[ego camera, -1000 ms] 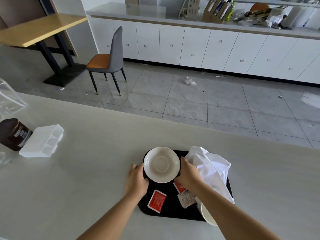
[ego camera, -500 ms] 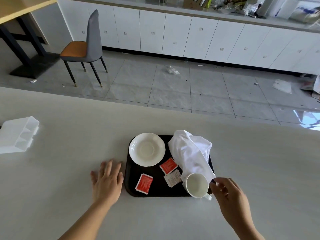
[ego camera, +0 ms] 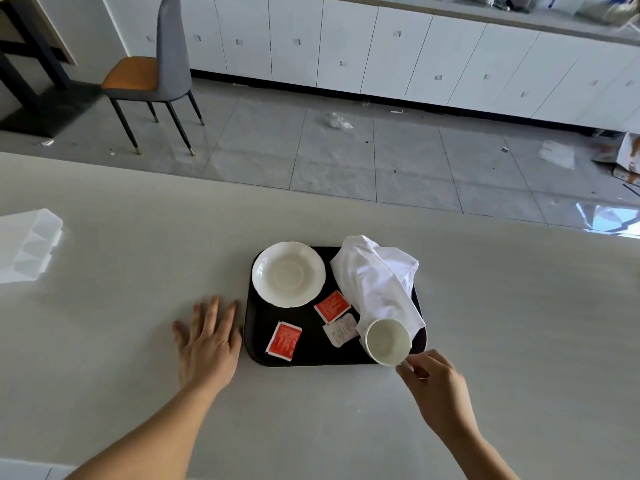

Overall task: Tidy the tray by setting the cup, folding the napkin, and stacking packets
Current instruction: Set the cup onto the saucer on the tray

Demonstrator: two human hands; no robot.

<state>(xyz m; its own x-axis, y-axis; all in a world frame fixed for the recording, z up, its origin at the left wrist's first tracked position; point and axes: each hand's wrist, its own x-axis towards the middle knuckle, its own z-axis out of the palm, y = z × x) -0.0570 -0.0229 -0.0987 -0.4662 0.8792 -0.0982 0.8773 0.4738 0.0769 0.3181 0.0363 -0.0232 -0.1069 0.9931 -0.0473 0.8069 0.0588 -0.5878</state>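
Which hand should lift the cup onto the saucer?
Right. The right hand pinches the cup by its handle; the left hand lies flat on the table beside the tray.

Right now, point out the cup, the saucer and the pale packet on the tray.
cup (ego camera: 387,341): head view, inside of its bowl.
saucer (ego camera: 288,274): head view, its central well.
pale packet (ego camera: 341,330): head view, middle of its face.
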